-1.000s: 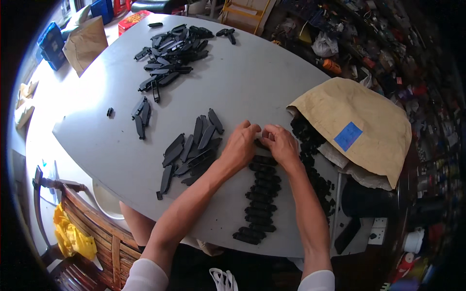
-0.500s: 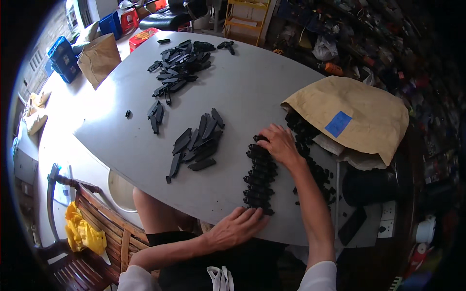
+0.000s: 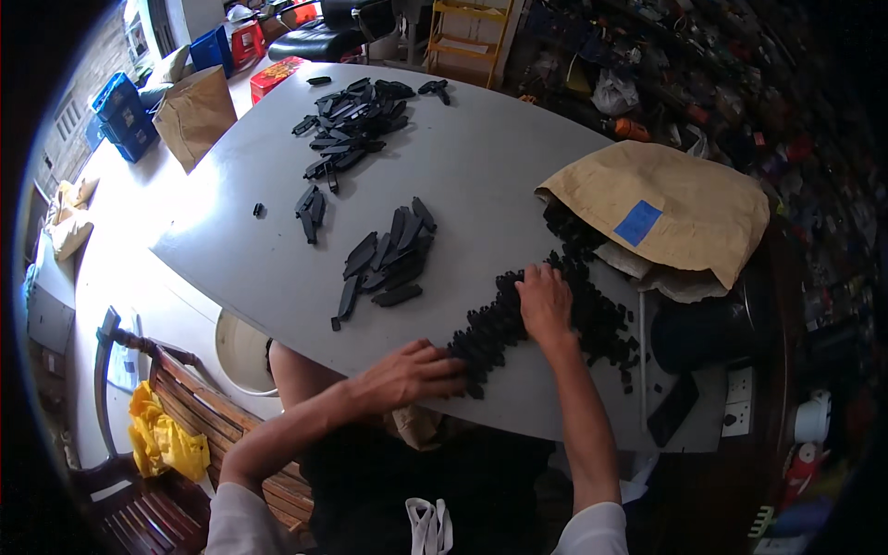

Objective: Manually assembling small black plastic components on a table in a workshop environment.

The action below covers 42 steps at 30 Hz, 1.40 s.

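Note:
A slanting row of small black plastic parts [image 3: 486, 335] lies on the grey table, packed side by side between my hands. My left hand [image 3: 412, 377] lies at the row's near left end, fingers stretched out and fingertips against it, slightly blurred. At the far right end my right hand [image 3: 546, 303] has its fingers bent down around the parts, its palm hidden. Just right of that hand spreads a loose pile of similar black parts [image 3: 606, 328], and the row's far end meets it.
A brown paper sack [image 3: 703, 203] with a blue patch lies at the right, its mouth toward the pile. Flat black plastic pieces [image 3: 393, 254] form a heap left of the row; a larger heap [image 3: 356, 125] sits farther back. A dark phone-like slab [image 3: 673, 410] rests near the right edge.
The row has swung from nearly straight away from me to a slant, its far end now against the pile. My left hand has shifted left and slightly away; the right has come nearer.

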### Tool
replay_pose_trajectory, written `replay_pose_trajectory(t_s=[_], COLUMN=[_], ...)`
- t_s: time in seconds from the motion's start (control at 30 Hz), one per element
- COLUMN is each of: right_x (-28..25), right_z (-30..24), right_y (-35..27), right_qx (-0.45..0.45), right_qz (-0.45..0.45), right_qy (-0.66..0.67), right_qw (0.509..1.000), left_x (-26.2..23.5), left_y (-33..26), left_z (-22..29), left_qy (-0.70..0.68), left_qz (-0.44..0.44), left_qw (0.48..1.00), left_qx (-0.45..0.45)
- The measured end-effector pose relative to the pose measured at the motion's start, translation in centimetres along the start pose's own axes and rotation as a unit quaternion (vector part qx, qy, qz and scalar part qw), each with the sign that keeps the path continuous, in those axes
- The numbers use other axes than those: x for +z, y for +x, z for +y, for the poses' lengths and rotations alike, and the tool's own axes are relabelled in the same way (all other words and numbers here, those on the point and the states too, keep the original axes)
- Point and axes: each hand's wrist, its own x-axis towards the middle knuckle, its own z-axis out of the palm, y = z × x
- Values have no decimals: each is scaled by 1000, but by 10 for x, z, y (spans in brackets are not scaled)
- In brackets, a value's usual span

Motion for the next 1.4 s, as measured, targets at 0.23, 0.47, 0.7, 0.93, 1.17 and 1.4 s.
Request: replay_pose_trajectory(t_s=[0.23,0.47,0.7,0.93,1.17,1.4], right_x=[-12,-15,-15,-3,-32,-75], right_z=[-32,-79,-108,-115,-90,36], right_y=[-43,-75,-79,-62,-75,-148], right_qx=[153,229,215,203,211,337], right_qz=[-18,-10,-25,-4,-82,7], right_qy=[-86,-98,-53,-26,55,-67], right_qw=[984,968,975,979,972,939], left_x=[-31,-38,-33,-30,-33,-39], left_y=[-35,-64,-87,-82,-83,-40], left_z=[-42,-59,-80,-110,-116,-54], left_qy=[-6,-83,-86,-99,-88,27], left_qz=[66,74,160,244,236,310], left_qw=[997,985,970,954,956,916], left_qx=[-30,-133,-162,-141,-147,-253])
